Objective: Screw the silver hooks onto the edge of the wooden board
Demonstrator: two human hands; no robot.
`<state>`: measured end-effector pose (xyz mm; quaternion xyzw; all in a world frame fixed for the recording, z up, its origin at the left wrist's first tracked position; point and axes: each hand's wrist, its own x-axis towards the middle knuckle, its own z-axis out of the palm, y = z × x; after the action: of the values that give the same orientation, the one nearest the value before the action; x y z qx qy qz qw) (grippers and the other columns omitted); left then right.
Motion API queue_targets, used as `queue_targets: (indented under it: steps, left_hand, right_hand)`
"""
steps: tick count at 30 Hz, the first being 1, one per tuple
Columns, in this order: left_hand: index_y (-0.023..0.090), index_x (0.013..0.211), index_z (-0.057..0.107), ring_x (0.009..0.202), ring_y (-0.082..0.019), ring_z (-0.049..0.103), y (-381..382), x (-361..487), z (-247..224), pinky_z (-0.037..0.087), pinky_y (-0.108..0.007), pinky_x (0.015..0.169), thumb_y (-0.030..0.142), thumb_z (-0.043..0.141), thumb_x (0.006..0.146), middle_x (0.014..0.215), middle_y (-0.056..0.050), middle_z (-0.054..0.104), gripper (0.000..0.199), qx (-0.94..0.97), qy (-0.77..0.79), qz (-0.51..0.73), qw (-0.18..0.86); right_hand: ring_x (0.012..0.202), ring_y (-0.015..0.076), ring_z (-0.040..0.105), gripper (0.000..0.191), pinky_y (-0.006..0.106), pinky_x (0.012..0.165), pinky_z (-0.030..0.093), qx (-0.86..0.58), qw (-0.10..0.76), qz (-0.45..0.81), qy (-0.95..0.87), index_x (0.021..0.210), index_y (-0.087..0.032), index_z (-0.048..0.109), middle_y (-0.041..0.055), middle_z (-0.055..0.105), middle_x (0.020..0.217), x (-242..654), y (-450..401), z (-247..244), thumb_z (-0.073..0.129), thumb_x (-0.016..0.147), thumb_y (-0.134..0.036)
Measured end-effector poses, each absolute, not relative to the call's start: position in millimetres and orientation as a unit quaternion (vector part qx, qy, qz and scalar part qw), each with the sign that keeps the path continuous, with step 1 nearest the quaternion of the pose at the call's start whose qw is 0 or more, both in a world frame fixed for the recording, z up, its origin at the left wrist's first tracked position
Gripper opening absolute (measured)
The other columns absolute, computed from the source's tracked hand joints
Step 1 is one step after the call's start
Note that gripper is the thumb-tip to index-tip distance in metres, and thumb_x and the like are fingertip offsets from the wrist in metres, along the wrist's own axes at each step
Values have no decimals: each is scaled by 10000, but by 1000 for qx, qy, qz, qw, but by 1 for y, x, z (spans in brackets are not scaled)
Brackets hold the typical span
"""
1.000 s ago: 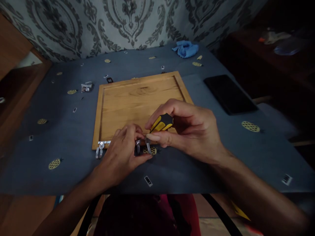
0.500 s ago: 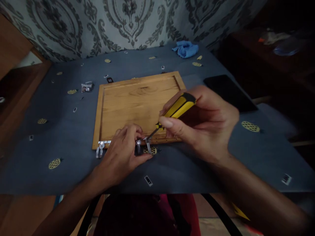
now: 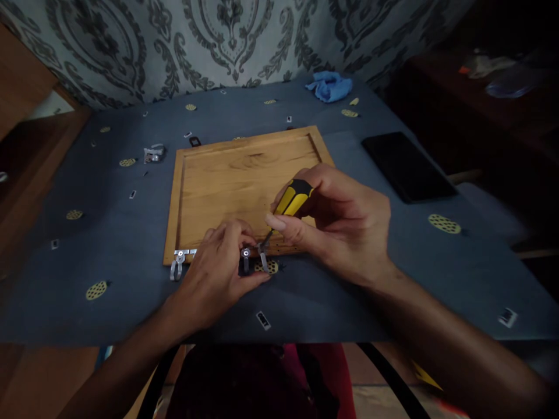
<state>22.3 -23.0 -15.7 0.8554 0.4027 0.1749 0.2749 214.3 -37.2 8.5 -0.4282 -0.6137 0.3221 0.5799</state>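
Observation:
A wooden framed board (image 3: 231, 186) lies on the cloth-covered table, with metal hooks along its near edge. My right hand (image 3: 345, 224) grips a yellow-and-black screwdriver (image 3: 292, 201) by its handle. The screwdriver's shaft slants down to the rightmost metal hook (image 3: 262, 258). My left hand (image 3: 220, 262) is closed around that hook area, curled fingers on the board's edge and thumb beside the hook's lower end. Just left of it is another hook (image 3: 246, 259) with a screw in its middle. A double hook (image 3: 177, 266) on a metal strip sits at the board's near left corner.
Loose metal hooks (image 3: 154, 153) lie left of the board. A blue crumpled cloth (image 3: 329, 87) rests at the back, and a black tablet-like slab (image 3: 406, 167) to the right. A dark hanger loop (image 3: 194, 141) sticks out behind the board. A patterned curtain (image 3: 231, 41) hangs behind.
My right hand has moved left and the screwdriver has tipped more upright, its tip staying at the rightmost hook. My left hand has stayed in place.

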Motion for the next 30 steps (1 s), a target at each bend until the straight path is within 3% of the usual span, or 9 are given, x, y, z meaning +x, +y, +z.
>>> queue_targets:
  steps: [23,30]
  left_hand:
    - [242,1043,436,983,-250,630,-22,24,-15,501,-426,833,189,833,714,1031,-14,653,518,862,392,189,260]
    - [247,1043,424,975,-243,630,-23,24,-15,506,-419,831,173,835,709,1019,-3,640,535,863,393,188,256]
  right_hand:
    - [694,149,591,211,289,581,495,-400,555,320,-655,794,-228,608,-9,606,767,217,-37,6,809,794,-291]
    - [701,107,604,154,243,607,516,-376,508,337,-698,946,-189,683,1,642,859,224,-34,12,729,877,-318]
